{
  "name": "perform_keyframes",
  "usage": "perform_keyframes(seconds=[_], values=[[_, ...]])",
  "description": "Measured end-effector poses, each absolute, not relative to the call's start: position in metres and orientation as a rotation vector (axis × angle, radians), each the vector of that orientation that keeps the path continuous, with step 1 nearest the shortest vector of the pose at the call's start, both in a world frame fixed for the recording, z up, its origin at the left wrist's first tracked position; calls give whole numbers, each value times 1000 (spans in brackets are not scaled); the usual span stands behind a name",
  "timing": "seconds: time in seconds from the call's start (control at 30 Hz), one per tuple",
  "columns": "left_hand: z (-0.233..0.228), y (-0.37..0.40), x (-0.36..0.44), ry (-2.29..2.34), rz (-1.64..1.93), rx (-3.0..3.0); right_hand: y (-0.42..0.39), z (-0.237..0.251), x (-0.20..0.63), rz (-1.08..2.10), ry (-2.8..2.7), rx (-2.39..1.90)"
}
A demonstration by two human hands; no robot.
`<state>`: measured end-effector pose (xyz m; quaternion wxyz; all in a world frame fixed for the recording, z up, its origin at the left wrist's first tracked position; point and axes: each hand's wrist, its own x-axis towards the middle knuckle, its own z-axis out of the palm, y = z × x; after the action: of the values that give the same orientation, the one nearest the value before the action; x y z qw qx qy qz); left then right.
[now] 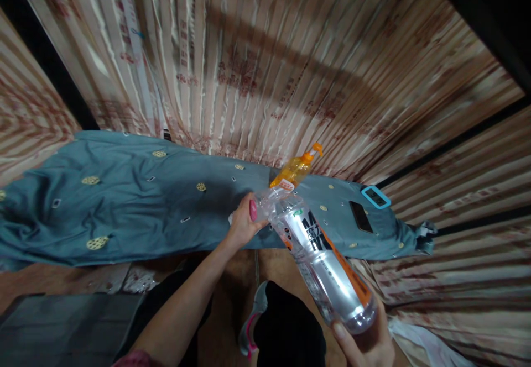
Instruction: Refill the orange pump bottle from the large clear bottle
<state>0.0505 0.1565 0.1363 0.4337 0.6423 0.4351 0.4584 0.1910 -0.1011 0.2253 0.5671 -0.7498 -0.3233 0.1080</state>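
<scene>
head | right hand (367, 340) fingers grip clear bottle (321, 262) base | left hand (241, 224) fingers pinch its neck | orange bottle (295, 171) behind

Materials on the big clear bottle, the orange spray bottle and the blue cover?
Large clear bottle: looks like thin glossy transparent plastic, see-through with highlights, wrapped in a silver-orange printed label. Small orange spray bottle: translucent tinted plastic, light glows through it, opaque orange nozzle. Blue-grey spotted cover: matte woven fabric, judging by soft creases and folds.
</scene>
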Motion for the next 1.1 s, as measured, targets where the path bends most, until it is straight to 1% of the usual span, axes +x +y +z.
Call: perform_keyframes(seconds=[0.4,0.57,0.73,0.93,1.1], values=[[138,155,54,1107,1108,1595,-91,242,179,292,-734,-1693],[133,155,55,1087,1152,1608,-93,242,177,307,-717,-1705],[132,154,55,1094,1118,1617,-94,240,177,294,-684,-1742],[133,153,55,1104,1114,1611,-92,236,179,245,-766,-1694],[131,154,55,1107,1124,1587,-91,241,177,275,-735,-1684]])
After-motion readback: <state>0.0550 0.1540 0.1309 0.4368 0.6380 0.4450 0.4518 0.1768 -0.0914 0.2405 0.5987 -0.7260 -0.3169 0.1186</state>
